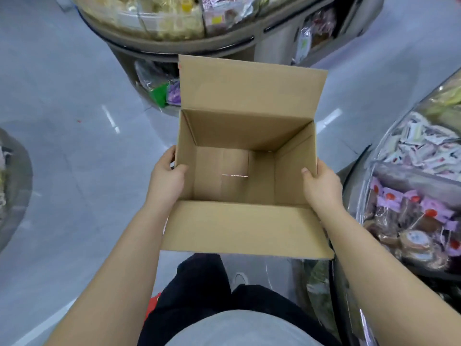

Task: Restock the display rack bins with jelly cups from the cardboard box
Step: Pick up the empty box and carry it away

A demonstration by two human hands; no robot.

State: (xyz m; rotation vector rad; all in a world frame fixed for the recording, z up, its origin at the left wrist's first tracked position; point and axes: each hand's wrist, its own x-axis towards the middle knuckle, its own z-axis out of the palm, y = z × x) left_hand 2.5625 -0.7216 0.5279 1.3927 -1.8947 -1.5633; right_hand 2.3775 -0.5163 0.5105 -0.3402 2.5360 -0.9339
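Head view: cardboard box [247,171] held between display racks [411,191].

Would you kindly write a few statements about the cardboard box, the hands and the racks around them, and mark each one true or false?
1. The cardboard box is full of jelly cups. False: its inside is bare, with no cups in view.
2. The left hand and the right hand each grip a side wall of the box. True.
3. The box flaps are taped closed. False: the far flap stands up and the near flap folds toward the person.
4. A display rack bin to the right holds wrapped snacks. True.
5. The box rests on the floor. False: both hands hold it up.
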